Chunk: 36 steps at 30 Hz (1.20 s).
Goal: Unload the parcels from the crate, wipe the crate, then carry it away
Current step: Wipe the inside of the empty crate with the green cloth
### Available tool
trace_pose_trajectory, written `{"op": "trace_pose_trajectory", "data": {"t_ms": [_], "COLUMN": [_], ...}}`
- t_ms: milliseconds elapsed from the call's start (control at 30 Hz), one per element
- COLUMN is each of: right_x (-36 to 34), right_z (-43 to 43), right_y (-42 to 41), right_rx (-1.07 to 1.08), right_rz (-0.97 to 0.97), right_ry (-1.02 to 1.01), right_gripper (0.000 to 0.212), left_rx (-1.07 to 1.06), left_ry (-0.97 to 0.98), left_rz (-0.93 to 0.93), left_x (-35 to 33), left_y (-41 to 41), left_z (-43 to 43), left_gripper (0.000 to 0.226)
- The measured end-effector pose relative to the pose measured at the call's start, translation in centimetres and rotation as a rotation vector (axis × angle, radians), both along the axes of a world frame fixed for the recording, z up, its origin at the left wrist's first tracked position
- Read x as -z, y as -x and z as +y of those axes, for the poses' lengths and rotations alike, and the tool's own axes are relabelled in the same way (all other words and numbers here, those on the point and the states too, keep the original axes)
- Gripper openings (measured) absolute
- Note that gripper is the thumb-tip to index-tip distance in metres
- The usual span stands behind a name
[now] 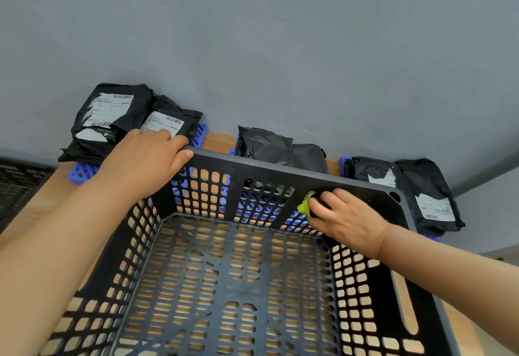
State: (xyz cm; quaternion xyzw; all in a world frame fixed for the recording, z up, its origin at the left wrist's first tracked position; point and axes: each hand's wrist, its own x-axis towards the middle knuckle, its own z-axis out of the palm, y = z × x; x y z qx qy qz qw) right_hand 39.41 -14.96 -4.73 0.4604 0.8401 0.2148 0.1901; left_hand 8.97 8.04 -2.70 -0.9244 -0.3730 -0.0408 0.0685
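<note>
A black perforated plastic crate stands in front of me on the wooden table, with nothing inside it. My left hand grips the crate's far left rim corner. My right hand is closed on a yellow-green cloth and presses it against the inside of the far wall, near the right corner. Black parcels with white labels lie behind the crate: a stack at the far left, a pair in the middle, and more at the right.
The parcels rest on blue plastic grids along the grey wall. The wooden table shows beside the crate. Another black crate sits at the far left edge.
</note>
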Motion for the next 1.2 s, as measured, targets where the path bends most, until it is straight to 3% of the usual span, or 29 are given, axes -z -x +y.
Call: {"op": "trace_pose_trajectory", "data": {"t_ms": [167, 567, 700, 833, 900, 1200], "right_x": [3.3, 8.7, 11.0, 14.0, 13.4, 7.8], "right_z": [0.8, 1.7, 1.9, 1.1, 0.9, 0.4], "right_y": [0.4, 0.6, 1.5, 1.6, 1.3, 1.2], "right_rx": [0.004, 0.002, 0.089, 0.211, 0.228, 0.178], "right_rz": [-0.107, -0.154, -0.126, -0.185, -0.162, -0.155], "right_ry": [0.064, 0.213, 0.338, 0.451, 0.450, 0.347], "right_gripper": [0.043, 0.020, 0.014, 0.024, 0.029, 0.018], "left_rx": [0.003, 0.002, 0.006, 0.004, 0.009, 0.021], "left_ry": [0.006, 0.010, 0.007, 0.007, 0.011, 0.004], "left_rz": [-0.007, -0.004, -0.012, -0.024, -0.025, -0.016], "left_x": [0.2, 0.5, 0.4, 0.6, 0.6, 0.6], "left_y": [-0.1, -0.1, 0.1, 0.1, 0.1, 0.0], "left_z": [-0.1, 0.3, 0.3, 0.2, 0.2, 0.2], "left_gripper": [0.055, 0.057, 0.056, 0.054, 0.054, 0.054]}}
